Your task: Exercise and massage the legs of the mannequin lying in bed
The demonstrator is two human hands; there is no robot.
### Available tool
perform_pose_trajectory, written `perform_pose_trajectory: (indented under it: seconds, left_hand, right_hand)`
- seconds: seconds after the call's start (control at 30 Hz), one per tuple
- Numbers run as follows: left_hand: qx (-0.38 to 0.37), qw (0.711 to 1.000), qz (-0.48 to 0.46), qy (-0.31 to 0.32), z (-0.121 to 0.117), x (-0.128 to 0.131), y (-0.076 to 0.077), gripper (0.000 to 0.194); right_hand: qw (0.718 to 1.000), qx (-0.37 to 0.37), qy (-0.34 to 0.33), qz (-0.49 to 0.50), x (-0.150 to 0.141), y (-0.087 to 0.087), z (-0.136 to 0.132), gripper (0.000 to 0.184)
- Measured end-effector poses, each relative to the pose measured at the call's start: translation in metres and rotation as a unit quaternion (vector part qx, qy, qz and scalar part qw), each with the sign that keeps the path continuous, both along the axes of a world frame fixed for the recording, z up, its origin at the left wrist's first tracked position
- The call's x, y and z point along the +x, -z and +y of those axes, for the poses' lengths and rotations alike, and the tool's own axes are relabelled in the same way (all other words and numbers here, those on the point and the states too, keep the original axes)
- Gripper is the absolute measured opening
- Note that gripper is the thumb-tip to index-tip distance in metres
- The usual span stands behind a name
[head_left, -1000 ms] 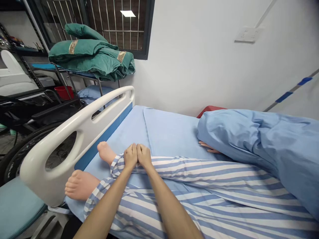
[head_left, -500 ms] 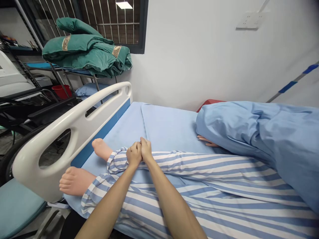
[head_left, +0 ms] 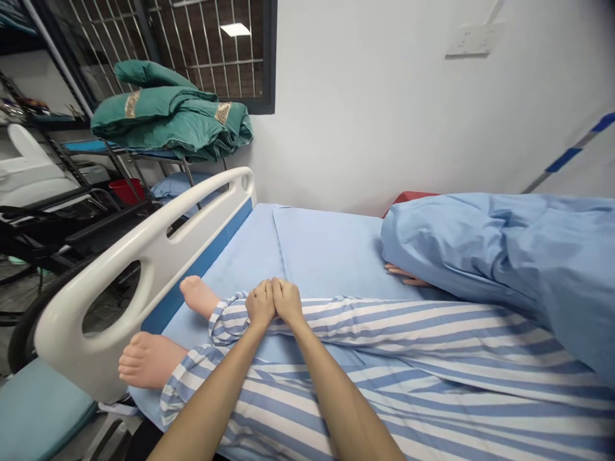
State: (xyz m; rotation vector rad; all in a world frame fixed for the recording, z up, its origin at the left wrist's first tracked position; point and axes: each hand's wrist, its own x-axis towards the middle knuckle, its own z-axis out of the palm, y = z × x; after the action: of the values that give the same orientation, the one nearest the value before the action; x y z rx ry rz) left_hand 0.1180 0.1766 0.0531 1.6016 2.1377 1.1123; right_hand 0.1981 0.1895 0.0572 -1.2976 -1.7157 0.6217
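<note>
A manikin in blue-and-white striped trousers [head_left: 394,358] lies on a hospital bed with a light blue sheet [head_left: 317,256]. Its bare feet [head_left: 148,360] point toward the white footboard [head_left: 144,256]. My left hand [head_left: 260,305] and my right hand [head_left: 287,301] sit side by side on the far trouser leg near the ankle, fingers curled and pinching the striped cloth. A manikin hand [head_left: 406,275] peeks out from under a light blue quilt [head_left: 504,256] bunched at the right.
Folded green blankets [head_left: 173,118] lie on a metal rack at the left, above a red basin [head_left: 125,189] and a blue pillow [head_left: 175,186]. A wheelchair [head_left: 52,224] stands beyond the footboard. A white wall with a socket [head_left: 473,40] runs behind the bed.
My hands stay together on the far trouser leg, gripping the cloth. The view has shifted slightly; nothing else has moved.
</note>
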Motion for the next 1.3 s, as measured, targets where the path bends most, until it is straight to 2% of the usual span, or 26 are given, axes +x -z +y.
perform_pose_trajectory:
  seconds: [0.1, 0.17, 0.23, 0.27, 0.37, 0.47, 0.53, 0.63, 0.7, 0.77, 0.87, 1.0, 1.17, 1.3]
  left_hand:
    - [0.047, 0.991, -0.125, -0.010, 0.010, 0.008, -0.009, 0.034]
    - [0.084, 0.966, -0.244, -0.026, 0.017, 0.018, -0.015, 0.035]
    - [0.103, 0.946, -0.306, -0.030, 0.019, 0.029, -0.015, 0.034]
    - [0.104, 0.949, -0.297, -0.023, 0.019, 0.034, -0.014, 0.034]
    - [0.088, 0.979, -0.183, 0.010, 0.012, 0.042, -0.004, 0.035]
    - [0.067, 0.989, -0.128, 0.026, 0.007, 0.041, 0.002, 0.036]
    - [0.051, 0.991, -0.124, 0.027, 0.007, 0.038, 0.002, 0.036]
    - [0.032, 0.992, -0.118, 0.025, 0.010, 0.037, -0.001, 0.034]
    - [0.028, 0.992, -0.117, 0.024, 0.012, 0.036, -0.002, 0.033]
    - [0.031, 0.992, -0.121, 0.017, 0.012, 0.036, -0.002, 0.036]
    - [0.033, 0.992, -0.119, -0.003, 0.012, 0.037, -0.001, 0.042]
    - [0.026, 0.993, -0.112, 0.001, 0.013, 0.043, -0.008, 0.041]
    - [0.071, 0.986, -0.150, -0.006, 0.020, 0.062, -0.024, 0.039]
    - [0.056, 0.990, -0.132, -0.013, 0.017, 0.071, -0.019, 0.036]
  right_hand:
    - [0.999, 0.000, -0.013, 0.050, 0.001, 0.002, 0.003, 0.040]
    - [0.994, -0.015, -0.023, 0.107, 0.005, 0.001, 0.006, 0.040]
    - [0.984, -0.037, -0.022, 0.171, 0.010, 0.000, 0.009, 0.039]
    - [0.978, -0.049, -0.015, 0.202, 0.012, 0.000, 0.010, 0.038]
    - [0.960, -0.069, 0.030, 0.271, 0.014, 0.001, 0.012, 0.035]
    - [0.957, -0.063, 0.058, 0.276, 0.012, 0.000, 0.011, 0.035]
    - [0.967, -0.065, 0.073, 0.235, 0.010, -0.005, 0.011, 0.035]
    - [0.990, -0.057, 0.070, 0.108, 0.014, -0.017, 0.010, 0.037]
    - [0.998, -0.040, 0.042, 0.033, 0.019, -0.023, 0.010, 0.037]
    - [0.999, -0.033, 0.006, 0.014, 0.024, -0.023, 0.009, 0.038]
    - [0.998, -0.025, -0.020, 0.060, 0.030, -0.012, 0.007, 0.040]
    - [0.989, -0.025, -0.014, 0.146, 0.033, -0.001, 0.007, 0.039]
    - [0.960, -0.058, 0.010, 0.272, 0.039, -0.002, 0.016, 0.036]
    - [0.948, -0.069, 0.019, 0.310, 0.042, -0.001, 0.018, 0.035]
